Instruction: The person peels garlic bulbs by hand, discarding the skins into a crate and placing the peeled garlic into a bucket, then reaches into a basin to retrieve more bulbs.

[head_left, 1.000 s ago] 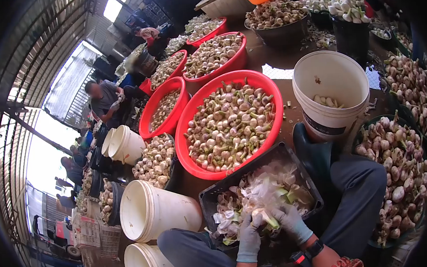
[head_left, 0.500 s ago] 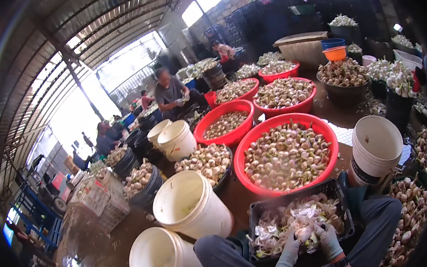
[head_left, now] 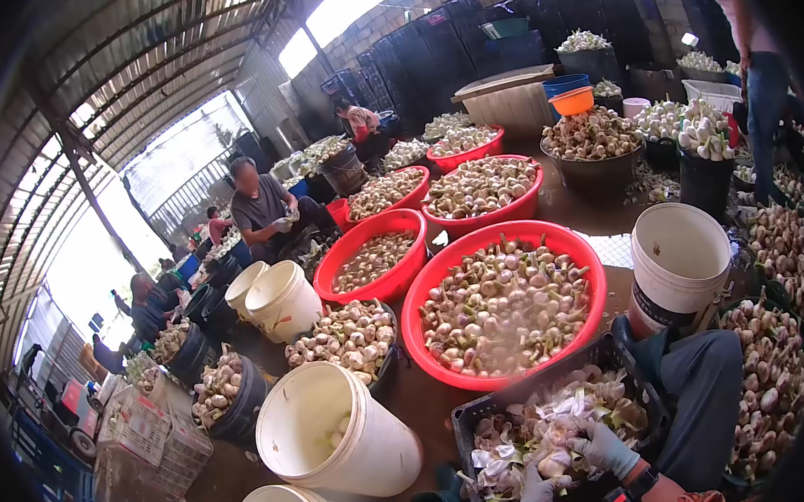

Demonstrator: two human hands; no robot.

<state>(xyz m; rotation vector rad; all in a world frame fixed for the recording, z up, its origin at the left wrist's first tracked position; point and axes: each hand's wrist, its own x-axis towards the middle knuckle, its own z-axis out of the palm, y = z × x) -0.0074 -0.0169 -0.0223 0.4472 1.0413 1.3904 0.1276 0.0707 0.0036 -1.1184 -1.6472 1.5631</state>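
Note:
Both my hands wear pale gloves and work low over a black plastic crate (head_left: 465, 431) filled with papery garlic skins (head_left: 510, 433). My left hand (head_left: 535, 495) has its fingers closed on a garlic bulb (head_left: 555, 463) at the crate's near side. My right hand (head_left: 607, 450) is just right of the bulb, its thumb and fingers pinched together among the skins. What lies between those right fingertips is too small to make out. Beyond the crate stands a big red tub (head_left: 599, 308) of garlic bulbs in cloudy water.
White buckets (head_left: 377, 446) stand on the left, another white bucket (head_left: 679, 262) on the right. Piled garlic (head_left: 765, 385) flanks my right knee. More red tubs (head_left: 374, 253) sit farther back. A seated person (head_left: 261, 209) handles garlic; another person (head_left: 765, 91) stands at right.
My view has swung right, so the tubs appear farther left. My hands, close together around the bulb before, are now slightly apart. A standing person has come into view at right.

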